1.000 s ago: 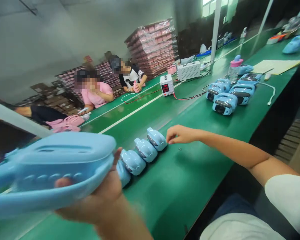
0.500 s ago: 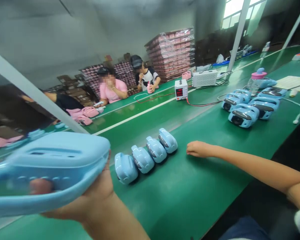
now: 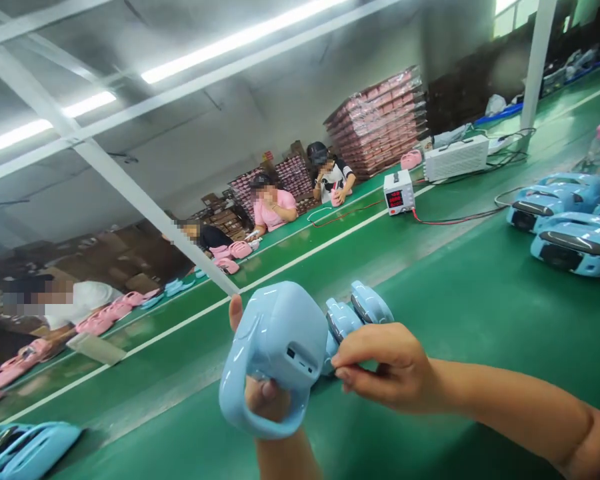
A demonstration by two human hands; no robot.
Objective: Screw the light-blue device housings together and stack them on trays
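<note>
The left hand [image 3: 269, 399] is gripping a blue case [image 3: 290, 327], closing around it and raising it above the table [image 3: 455, 300]. The right hand [image 3: 390, 367] is hovering just right of the case, its fingertips nearly meeting; whether they are pinching anything, I cannot tell. 3 other cases [image 3: 373, 303] are standing right of the case, partly hidden.

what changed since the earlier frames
The left hand has turned the blue device and brought it rightward, partly hiding the row of blue devices. The right hand has moved left, now close to the held device. The left hand's hold is unchanged, and the row stays on the green table.
</note>
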